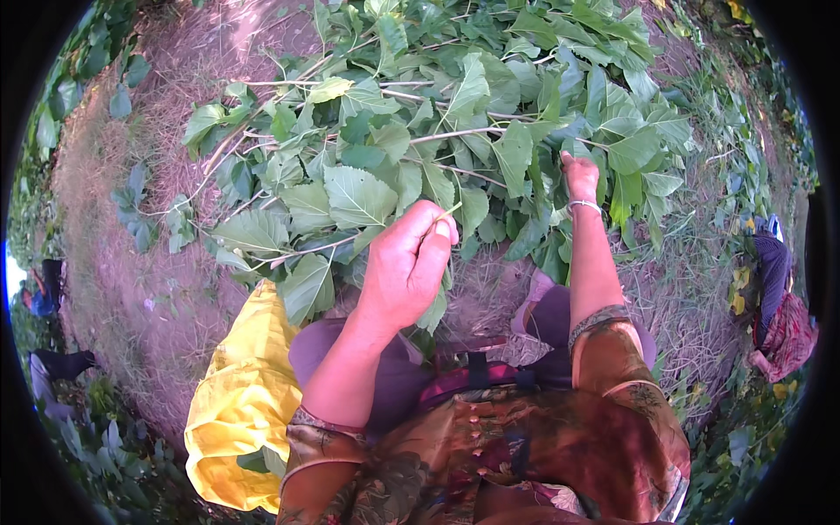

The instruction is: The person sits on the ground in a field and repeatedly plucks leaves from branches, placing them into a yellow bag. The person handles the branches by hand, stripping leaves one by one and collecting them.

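Observation:
In front of me lies a heap of cut leafy branches (459, 131), with broad, toothed green leaves on pale stems. My left hand (410, 262) is shut over the near edge of the heap. A thin green leaf stalk (451, 211) sticks out between its thumb and forefinger, and a green leaf (434, 312) hangs below the fist. Farther right, my right hand (581, 176), with a light bangle at the wrist, is closed among the leaves on a branch; foliage partly hides what its fingers grip.
A yellow woven sack (243, 394) stands by my left knee, its mouth towards me, with some leaves inside. Dry grass litter (131, 230) covers the soil. Other people (781, 308) are at the far right and far left, near leafy plants.

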The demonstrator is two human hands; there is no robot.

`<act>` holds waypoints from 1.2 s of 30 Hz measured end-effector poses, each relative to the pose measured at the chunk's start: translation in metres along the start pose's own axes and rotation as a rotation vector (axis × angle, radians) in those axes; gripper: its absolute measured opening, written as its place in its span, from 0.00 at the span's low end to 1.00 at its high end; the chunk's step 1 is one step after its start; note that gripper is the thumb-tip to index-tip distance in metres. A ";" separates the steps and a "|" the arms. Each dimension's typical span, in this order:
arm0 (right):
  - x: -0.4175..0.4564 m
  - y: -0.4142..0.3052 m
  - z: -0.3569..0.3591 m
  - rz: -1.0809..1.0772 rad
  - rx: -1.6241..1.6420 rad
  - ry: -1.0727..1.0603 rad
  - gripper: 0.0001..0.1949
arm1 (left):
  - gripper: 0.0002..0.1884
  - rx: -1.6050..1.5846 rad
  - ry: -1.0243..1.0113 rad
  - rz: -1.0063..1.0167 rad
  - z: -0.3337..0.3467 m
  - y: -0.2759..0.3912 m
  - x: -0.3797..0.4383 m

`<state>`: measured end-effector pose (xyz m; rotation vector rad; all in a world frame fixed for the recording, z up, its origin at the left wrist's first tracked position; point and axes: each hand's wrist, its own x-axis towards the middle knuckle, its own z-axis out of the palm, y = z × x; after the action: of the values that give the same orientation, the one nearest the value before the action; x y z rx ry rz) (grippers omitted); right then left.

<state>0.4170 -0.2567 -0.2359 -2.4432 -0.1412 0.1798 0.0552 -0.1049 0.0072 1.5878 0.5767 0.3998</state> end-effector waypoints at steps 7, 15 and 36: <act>-0.144 -0.167 -0.006 -0.338 0.683 -0.410 0.12 | 0.09 0.001 0.039 0.095 -0.002 -0.005 -0.001; -0.101 -0.141 0.137 0.679 1.190 -0.496 0.25 | 0.07 0.034 0.081 0.161 -0.007 0.002 -0.005; -0.094 -0.234 -0.147 -0.034 1.461 -0.226 0.07 | 0.10 -0.182 0.424 0.413 -0.026 0.028 -0.015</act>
<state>0.3359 -0.1833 0.0348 -0.9629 -0.0912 0.3734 0.0315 -0.0935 0.0386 1.4473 0.5093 1.0870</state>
